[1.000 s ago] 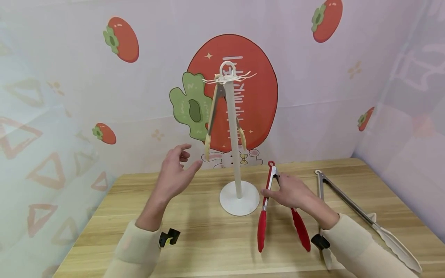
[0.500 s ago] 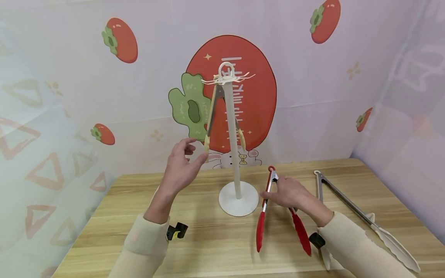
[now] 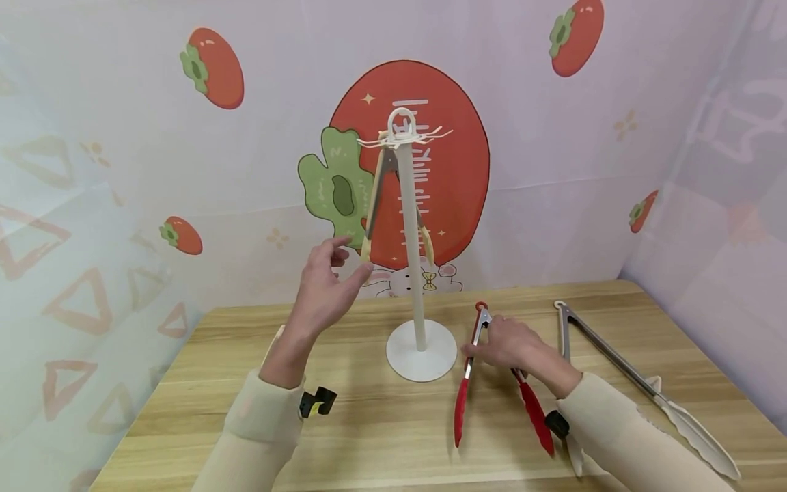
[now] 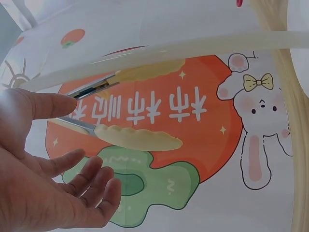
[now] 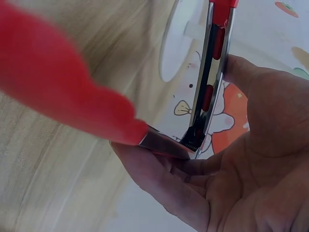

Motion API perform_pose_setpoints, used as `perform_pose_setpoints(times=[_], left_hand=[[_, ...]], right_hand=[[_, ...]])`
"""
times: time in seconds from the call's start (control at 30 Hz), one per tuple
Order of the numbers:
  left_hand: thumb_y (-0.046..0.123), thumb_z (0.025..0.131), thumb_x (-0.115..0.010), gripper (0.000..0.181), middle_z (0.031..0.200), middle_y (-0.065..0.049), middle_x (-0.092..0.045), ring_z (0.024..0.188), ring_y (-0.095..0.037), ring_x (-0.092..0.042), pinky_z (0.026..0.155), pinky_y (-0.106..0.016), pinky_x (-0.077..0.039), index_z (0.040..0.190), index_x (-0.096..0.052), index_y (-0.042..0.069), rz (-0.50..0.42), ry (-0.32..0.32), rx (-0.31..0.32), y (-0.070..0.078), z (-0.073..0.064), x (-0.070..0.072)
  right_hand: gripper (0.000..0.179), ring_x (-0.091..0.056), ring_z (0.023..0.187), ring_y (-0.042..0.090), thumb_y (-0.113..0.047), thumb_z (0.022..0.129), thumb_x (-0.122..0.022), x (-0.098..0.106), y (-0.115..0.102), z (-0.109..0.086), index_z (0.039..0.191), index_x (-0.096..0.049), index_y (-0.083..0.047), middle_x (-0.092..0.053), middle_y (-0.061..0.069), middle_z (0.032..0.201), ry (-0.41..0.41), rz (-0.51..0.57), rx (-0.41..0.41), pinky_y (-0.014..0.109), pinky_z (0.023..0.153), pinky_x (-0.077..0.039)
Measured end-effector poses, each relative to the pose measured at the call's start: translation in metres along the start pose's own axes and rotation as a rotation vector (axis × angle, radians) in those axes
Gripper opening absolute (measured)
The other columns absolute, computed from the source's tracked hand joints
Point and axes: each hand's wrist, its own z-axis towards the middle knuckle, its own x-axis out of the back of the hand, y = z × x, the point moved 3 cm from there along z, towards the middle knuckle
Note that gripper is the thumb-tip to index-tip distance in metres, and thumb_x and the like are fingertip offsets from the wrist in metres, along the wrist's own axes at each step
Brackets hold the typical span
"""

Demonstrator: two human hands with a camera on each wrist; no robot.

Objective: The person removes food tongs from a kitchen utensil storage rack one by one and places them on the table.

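Note:
Yellow-tipped tongs hang spread from the top of a white hook stand, partly behind its post. My left hand is raised at their left, fingers relaxed and holding nothing. In the left wrist view its thumb overlaps one metal arm of these tongs, while the cream silicone tip extends beyond the fingers. My right hand grips spread red tongs over the table, right of the stand's base. Its thumb lies at one arm and its fingers at the other, as the right wrist view shows.
Another pair of tongs, grey with whitish tips, lies spread on the wooden table at the right, partly behind my right forearm. The stand's round base is near the table's middle. A printed curtain closes off the back.
My left hand has shifted right and slightly up, closer to the hanging tongs. My right hand has brought the red tongs' ring end a little lower and nearer.

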Motion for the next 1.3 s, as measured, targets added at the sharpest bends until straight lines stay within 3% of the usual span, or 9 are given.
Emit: perform_pose_setpoints(times=[0.4, 0.8, 1.3], left_hand=[[0.023, 0.092, -0.071, 0.059, 0.123, -0.015, -0.05, 0.116, -0.028, -0.047, 0.102, -0.044, -0.042, 0.143, -0.049, 0.004, 0.002, -0.013, 0.011, 0.0, 0.002, -0.002], [0.025, 0.093, -0.07, 0.06, 0.123, -0.015, -0.049, 0.116, -0.029, -0.047, 0.102, -0.045, -0.041, 0.145, -0.048, 0.004, 0.014, -0.016, 0.007, 0.002, 0.006, -0.003], [0.026, 0.093, -0.07, 0.061, 0.127, -0.017, -0.048, 0.118, -0.03, -0.047, 0.102, -0.046, -0.041, 0.145, -0.047, 0.005, 0.01, -0.025, 0.026, 0.0, 0.006, -0.004]], right_hand=[[0.069, -0.048, 0.059, 0.02, -0.055, 0.084, -0.076, -0.005, 0.001, 0.005, 0.105, -0.052, 0.006, -0.051, 0.012, 0.077, -0.02, -0.046, -0.021, 0.028, 0.047, -0.036], [0.051, -0.04, 0.048, 0.014, -0.055, 0.085, -0.075, -0.01, -0.002, 0.009, 0.07, -0.058, -0.009, -0.044, 0.0, 0.057, -0.047, -0.074, -0.041, 0.025, 0.043, -0.033], [0.047, -0.052, 0.057, 0.017, -0.051, 0.087, -0.076, -0.011, -0.005, 0.012, 0.071, -0.06, -0.009, -0.048, 0.004, 0.066, -0.091, -0.094, -0.038, 0.025, 0.045, -0.045]])
